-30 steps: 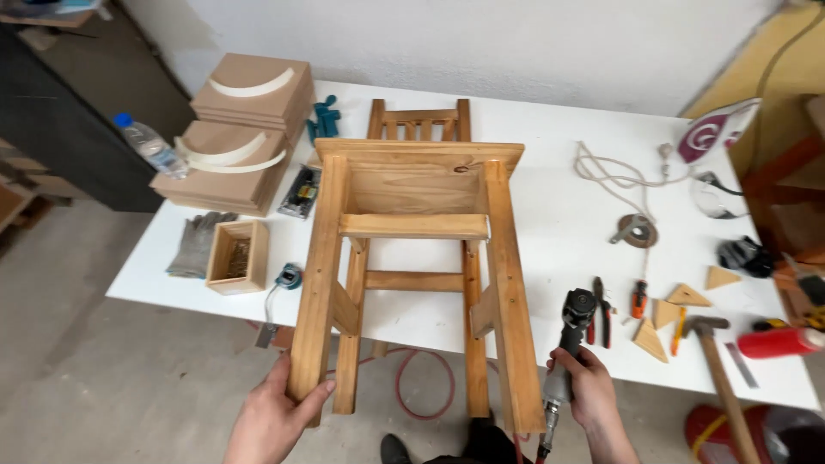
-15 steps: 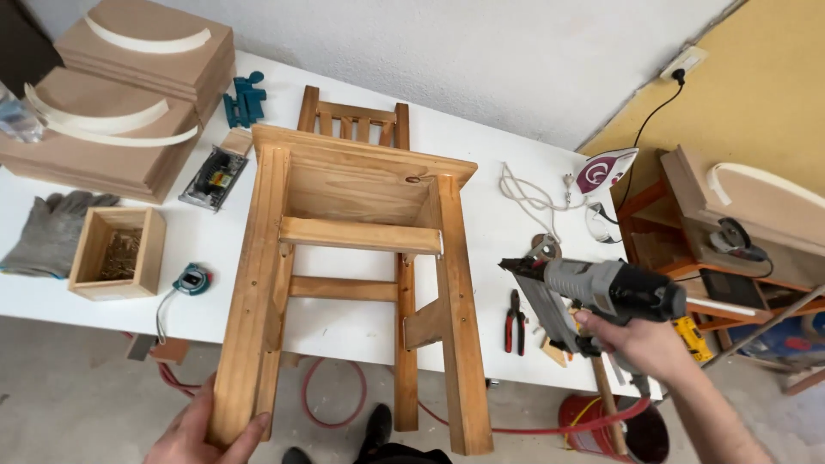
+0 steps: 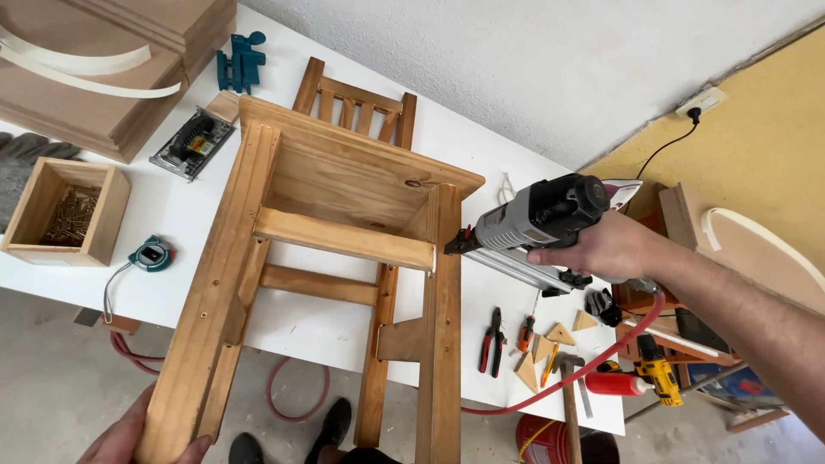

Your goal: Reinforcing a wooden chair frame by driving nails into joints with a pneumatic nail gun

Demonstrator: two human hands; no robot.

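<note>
A wooden chair (image 3: 344,258) lies tipped on its back across the white worktable (image 3: 172,215), backrest away from the person, legs overhanging the near edge. The right hand (image 3: 610,249) is closed firmly around the grip of a pneumatic nail gun (image 3: 537,225), its nose set against the outer face of the right-hand leg, level with the end of the upper cross rail (image 3: 344,239). A red air hose (image 3: 593,361) trails from the tool down to the floor. The left hand (image 3: 129,438) wraps the foot of the left leg at the bottom of the frame; only part of it shows, fingers curled about the wood. In my judgement the chair is solid timber, stiff and moderately heavy, not slippery, and unlikely to be hurt by firm handling; the legs and rails are the sound places to take hold, as the left hand does. The nail gun looks nose-heavy and drags its hose, so it wants a full grip at the handle. Also on the table: an open wooden box of screws (image 3: 64,210), a tape measure (image 3: 152,254), pliers (image 3: 492,341) and small wooden wedges (image 3: 550,339).
</note>
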